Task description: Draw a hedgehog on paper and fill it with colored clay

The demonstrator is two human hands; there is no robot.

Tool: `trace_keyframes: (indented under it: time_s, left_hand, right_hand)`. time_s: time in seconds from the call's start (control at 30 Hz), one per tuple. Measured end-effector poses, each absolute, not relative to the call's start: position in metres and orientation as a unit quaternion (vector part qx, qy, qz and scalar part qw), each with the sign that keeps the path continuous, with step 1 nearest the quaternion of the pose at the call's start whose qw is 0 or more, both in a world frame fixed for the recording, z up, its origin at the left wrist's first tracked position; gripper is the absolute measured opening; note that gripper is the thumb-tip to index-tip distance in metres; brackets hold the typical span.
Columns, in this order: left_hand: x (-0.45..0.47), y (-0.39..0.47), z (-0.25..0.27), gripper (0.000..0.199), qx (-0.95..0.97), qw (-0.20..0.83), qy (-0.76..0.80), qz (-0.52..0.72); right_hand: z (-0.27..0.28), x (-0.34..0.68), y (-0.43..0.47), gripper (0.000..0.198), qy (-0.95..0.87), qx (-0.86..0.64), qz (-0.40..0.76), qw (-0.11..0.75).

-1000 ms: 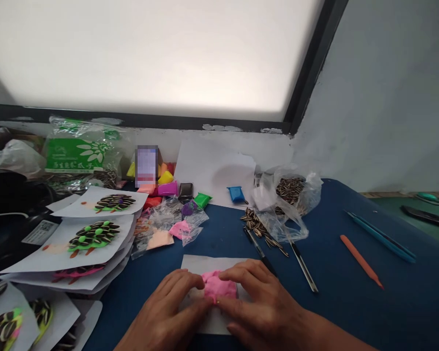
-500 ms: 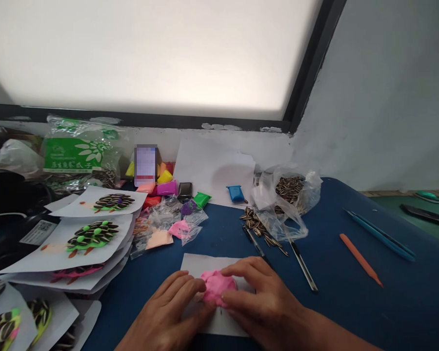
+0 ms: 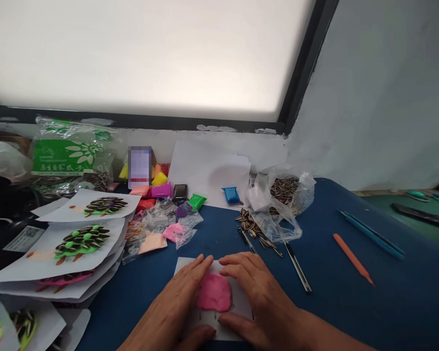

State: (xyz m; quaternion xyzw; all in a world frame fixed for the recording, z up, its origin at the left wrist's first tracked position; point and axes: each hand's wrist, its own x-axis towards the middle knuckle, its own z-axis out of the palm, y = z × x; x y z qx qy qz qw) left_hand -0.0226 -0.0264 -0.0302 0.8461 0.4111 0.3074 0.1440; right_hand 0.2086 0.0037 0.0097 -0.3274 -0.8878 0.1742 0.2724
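A flattened patch of pink modelling clay lies on a white sheet of paper, with pencil lines showing below and beside it. My left hand rests along the clay's left side, fingers stretched forward and thumb below it. On the other side, my right hand arches with its fingertips above the clay and its thumb at the lower right. Both hands are open around the patch and hold nothing. Whether the left fingers touch the clay's edge, I cannot tell.
Sunflower seeds lie beside a plastic bag of seeds. A pen, an orange clay tool and blue tweezers are on the right. At left are stacked hedgehog pictures; clay packets sit behind.
The pink clay has become flatter and smoother on the paper. My fingers have straightened and drawn off it to its sides. The view has shifted slightly to the right.
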Motion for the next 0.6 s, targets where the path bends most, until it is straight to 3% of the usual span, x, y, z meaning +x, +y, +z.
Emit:
trace_keyframes:
  time_s: [0.2,0.43,0.6]
  left_hand:
    - [-0.027,-0.020,-0.049,0.097,0.843,0.137,0.405,0.326]
    - [-0.021,-0.027,-0.016,0.084,0.861,0.142,0.401,0.278]
    - [-0.020,-0.023,-0.017,0.079,0.885,0.069,0.388,0.247]
  right_hand:
    - [0.007,0.206,0.006,0.050,-0.883,-0.344,0.160,0.275]
    - [0.003,0.204,0.007,0.047,-0.878,-0.347,0.160,0.287]
    - [-0.001,0.206,0.008,0.049,-0.871,-0.366,0.165,0.283]
